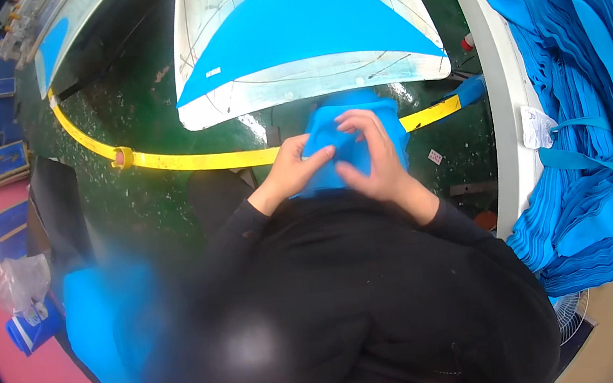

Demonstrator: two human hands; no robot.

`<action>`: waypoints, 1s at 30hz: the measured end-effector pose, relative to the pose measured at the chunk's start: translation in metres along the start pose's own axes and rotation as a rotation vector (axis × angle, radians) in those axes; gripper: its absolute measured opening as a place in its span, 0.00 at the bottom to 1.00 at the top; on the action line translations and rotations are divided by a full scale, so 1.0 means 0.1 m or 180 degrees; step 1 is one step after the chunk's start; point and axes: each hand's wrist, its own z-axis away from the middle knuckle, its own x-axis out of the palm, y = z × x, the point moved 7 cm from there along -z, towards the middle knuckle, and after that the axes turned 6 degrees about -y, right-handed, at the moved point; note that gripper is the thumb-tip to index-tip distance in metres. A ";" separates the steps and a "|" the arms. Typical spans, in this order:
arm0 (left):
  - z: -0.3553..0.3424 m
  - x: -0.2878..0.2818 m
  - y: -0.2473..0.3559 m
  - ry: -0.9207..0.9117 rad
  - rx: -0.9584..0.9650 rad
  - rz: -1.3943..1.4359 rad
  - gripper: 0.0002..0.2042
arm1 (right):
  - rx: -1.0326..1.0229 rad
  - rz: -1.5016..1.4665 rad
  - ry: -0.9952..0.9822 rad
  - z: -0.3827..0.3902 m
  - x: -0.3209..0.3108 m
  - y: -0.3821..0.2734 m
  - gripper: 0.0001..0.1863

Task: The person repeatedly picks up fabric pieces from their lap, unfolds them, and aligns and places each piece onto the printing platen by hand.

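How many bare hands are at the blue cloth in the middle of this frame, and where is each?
2. The left hand grips the left side of the blue cloth; the right hand is over its right part. No other hand appears hidden there.

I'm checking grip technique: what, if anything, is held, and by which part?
Blue cloth, held at its left side by the left hand; whether the right hand grips it cannot be told.

Far centre: white board [270,92], bearing a flat blue panel [315,24], arched along its far edge. Right: long white rim [503,88] beside heaped layers of blue cloth [576,63]. Beneath: green floor [143,124], pale-speckled, with a small patterned card [434,157] right of centre.
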 end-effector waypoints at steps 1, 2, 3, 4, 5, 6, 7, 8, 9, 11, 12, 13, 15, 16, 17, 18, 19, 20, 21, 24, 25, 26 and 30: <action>-0.01 0.02 0.02 0.0018 0.0020 -0.0016 0.12 | -0.0084 0.0583 -0.0263 0.06 0.01 -0.10 0.38; -0.03 0.05 0.06 0.0008 0.0087 0.0200 0.11 | -0.0110 0.0580 -0.0266 0.14 0.00 -0.11 0.38; -0.06 0.10 0.11 -0.0007 0.0158 0.0410 0.10 | 0.0019 0.1037 -0.0219 0.22 0.00 -0.03 0.38; -0.07 0.21 0.19 -0.0041 0.0198 0.0447 0.11 | 0.0162 0.1501 -0.0170 0.32 -0.03 0.09 0.38; -0.06 0.30 0.24 -0.0203 0.0159 0.0479 0.10 | 0.0306 0.1542 0.0037 0.48 -0.14 0.31 0.34; -0.07 0.38 0.25 -0.0383 0.0113 0.0518 0.10 | 0.0466 0.1590 0.0250 0.66 -0.31 0.57 0.31; -0.05 0.43 0.25 -0.0498 0.0241 0.0414 0.09 | 0.0775 0.1734 0.0298 0.78 -0.46 0.73 0.25; -0.04 0.46 0.29 -0.0504 0.0260 0.0425 0.09 | 0.1111 0.1897 0.0354 0.93 -0.64 0.87 0.19; -0.02 0.56 0.36 -0.0719 0.0179 0.0558 0.09 | 0.1419 0.2037 0.0346 1.13 -0.80 1.03 0.14; 0.05 0.65 0.48 -0.1022 0.0121 0.0757 0.10 | 0.1900 0.2238 0.0286 1.45 -1.02 1.24 0.09; 0.07 0.63 0.52 -0.1026 0.0120 0.0775 0.10 | 0.2096 0.2328 0.0250 1.58 -1.11 1.31 0.09; 0.11 0.62 0.58 -0.1070 0.0232 0.0630 0.09 | 0.2013 0.2379 0.0313 1.61 -1.17 1.29 0.09; 0.18 0.59 0.74 -0.1117 0.0349 0.0494 0.09 | 0.2435 0.2292 0.0437 1.66 -1.34 1.29 0.10; 0.23 0.55 0.91 -0.1031 0.0589 0.0529 0.09 | 0.2404 0.2289 0.0547 1.66 -1.41 1.29 0.11; 0.28 0.48 1.04 -0.0946 0.0835 0.0556 0.08 | 0.1993 0.2514 0.0680 1.61 -1.47 1.24 0.11; 0.34 0.38 1.05 -0.0857 0.0745 0.0568 0.08 | 0.1974 0.2519 0.0690 1.55 -1.50 1.21 0.11; 0.45 0.27 1.10 -0.0590 0.0781 0.0530 0.09 | 0.1779 0.2503 0.0617 1.40 -1.49 1.12 0.12; 0.58 0.18 1.16 -0.0322 0.0826 0.0484 0.10 | 0.1574 0.2485 0.0552 1.24 -1.49 1.01 0.13; 0.71 0.06 1.17 -0.0001 0.0872 0.0489 0.11 | 0.1371 0.2395 0.0401 1.10 -1.45 0.92 0.15; 0.88 -0.36 1.04 0.0882 0.0970 0.0656 0.19 | 0.1144 0.2300 0.0338 0.87 -1.46 0.79 0.16; 0.96 -0.50 1.01 0.1306 0.1081 0.0822 0.18 | 0.1027 0.2311 0.0328 0.80 -1.43 0.73 0.17; 1.05 -0.61 1.00 0.1718 0.1198 0.1003 0.17 | 0.0914 0.2358 0.0270 0.69 -1.40 0.67 0.16; 1.29 -1.05 0.76 0.3101 0.1228 0.1721 0.08 | 0.0584 0.2298 0.0183 0.32 -1.15 0.36 0.17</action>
